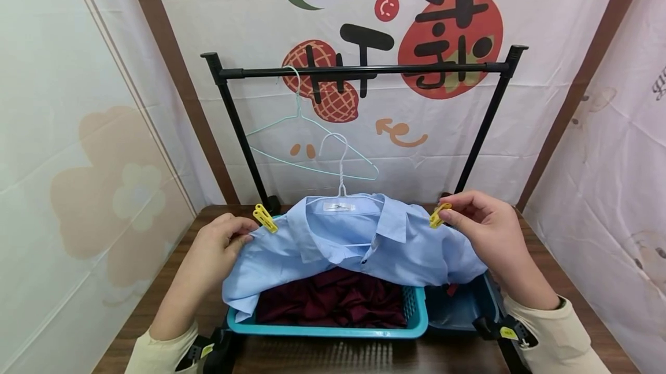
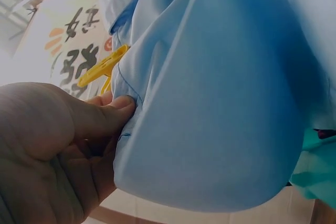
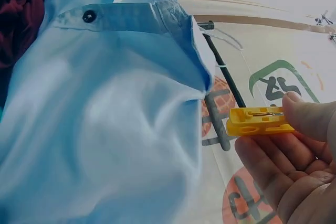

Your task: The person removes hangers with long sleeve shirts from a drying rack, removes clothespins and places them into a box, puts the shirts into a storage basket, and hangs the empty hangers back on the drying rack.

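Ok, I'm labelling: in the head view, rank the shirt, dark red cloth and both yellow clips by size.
1. Shirt
2. Dark red cloth
3. Left yellow clip, right yellow clip: too alike to rank

Seems household-style laundry corner, indoors: printed curtains [image 1: 208, 27] on three sides, wood-look table [image 1: 312, 356], clothes rail [image 1: 374, 69], hanger [image 1: 299, 102], basket [image 1: 328, 332].

Your head camera looks forward and down over your left hand [image 1: 218, 244] and right hand [image 1: 491, 235]; each wrist camera, close behind its hand, faces past it, all sharing the shirt [image 1: 400, 258] between.
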